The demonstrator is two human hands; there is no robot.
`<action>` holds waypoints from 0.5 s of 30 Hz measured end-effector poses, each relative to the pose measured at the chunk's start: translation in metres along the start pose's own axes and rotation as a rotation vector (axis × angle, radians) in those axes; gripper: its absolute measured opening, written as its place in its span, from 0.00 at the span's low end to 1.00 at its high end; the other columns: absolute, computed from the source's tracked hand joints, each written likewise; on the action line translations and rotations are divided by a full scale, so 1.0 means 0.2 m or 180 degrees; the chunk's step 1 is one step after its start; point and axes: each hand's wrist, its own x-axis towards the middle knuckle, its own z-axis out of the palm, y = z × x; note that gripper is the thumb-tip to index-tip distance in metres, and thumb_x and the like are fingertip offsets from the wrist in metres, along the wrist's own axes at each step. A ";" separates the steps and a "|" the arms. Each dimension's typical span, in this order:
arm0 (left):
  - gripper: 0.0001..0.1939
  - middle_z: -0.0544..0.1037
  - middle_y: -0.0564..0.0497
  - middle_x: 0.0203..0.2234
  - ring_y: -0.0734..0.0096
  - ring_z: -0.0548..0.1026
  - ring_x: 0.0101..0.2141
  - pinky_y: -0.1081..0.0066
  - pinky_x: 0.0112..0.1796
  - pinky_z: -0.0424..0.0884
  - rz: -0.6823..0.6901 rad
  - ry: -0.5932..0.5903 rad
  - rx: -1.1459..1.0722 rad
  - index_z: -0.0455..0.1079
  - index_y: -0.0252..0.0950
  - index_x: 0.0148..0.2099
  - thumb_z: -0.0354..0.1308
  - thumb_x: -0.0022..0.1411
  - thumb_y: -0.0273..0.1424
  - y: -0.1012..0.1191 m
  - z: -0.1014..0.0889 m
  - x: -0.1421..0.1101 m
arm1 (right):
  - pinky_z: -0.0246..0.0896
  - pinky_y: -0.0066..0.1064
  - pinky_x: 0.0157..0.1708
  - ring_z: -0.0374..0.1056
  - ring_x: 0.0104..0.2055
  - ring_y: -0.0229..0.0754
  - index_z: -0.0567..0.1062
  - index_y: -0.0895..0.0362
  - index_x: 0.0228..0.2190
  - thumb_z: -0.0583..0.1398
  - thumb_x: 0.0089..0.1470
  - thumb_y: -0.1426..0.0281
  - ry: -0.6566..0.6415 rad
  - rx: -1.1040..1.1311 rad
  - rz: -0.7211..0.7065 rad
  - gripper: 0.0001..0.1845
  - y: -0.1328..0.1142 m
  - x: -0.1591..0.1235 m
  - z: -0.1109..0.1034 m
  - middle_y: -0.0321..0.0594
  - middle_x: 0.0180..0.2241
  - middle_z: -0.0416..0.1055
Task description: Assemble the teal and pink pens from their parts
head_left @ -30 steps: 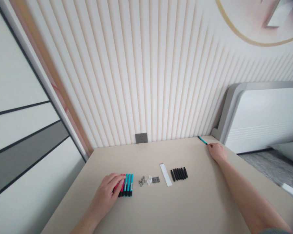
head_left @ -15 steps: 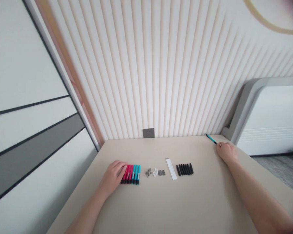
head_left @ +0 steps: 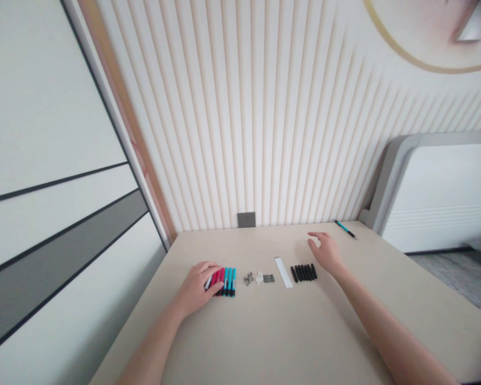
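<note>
The left hand (head_left: 195,290) is curling over a row of red and blue markers (head_left: 226,282) on the worktop (head_left: 304,334), though whether its grip is pinching one I cannot tell. The right hand (head_left: 325,252) is hovering with its grip spread, just past a row of black caps (head_left: 303,273), and 1 blue pen (head_left: 346,229) is lying beyond it.
</note>
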 end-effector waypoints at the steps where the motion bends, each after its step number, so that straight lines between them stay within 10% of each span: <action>1: 0.18 0.74 0.45 0.47 0.59 0.71 0.48 0.59 0.50 0.66 0.0021 -0.0054 0.0002 0.70 0.42 0.53 0.56 0.63 0.41 0.01 0.00 0.00 | 0.59 0.40 0.50 0.67 0.47 0.49 0.75 0.57 0.44 0.53 0.56 0.64 0.0073 0.0164 -0.0013 0.18 -0.06 -0.03 0.02 0.48 0.43 0.71; 15: 0.44 0.66 0.42 0.59 0.51 0.63 0.58 0.54 0.58 0.58 0.0057 -0.0477 -0.0016 0.59 0.41 0.64 0.65 0.49 0.52 0.00 0.00 -0.04 | 0.60 0.42 0.49 0.68 0.45 0.48 0.77 0.57 0.37 0.51 0.56 0.67 0.0114 0.0373 -0.0112 0.16 -0.03 -0.19 0.03 0.45 0.41 0.74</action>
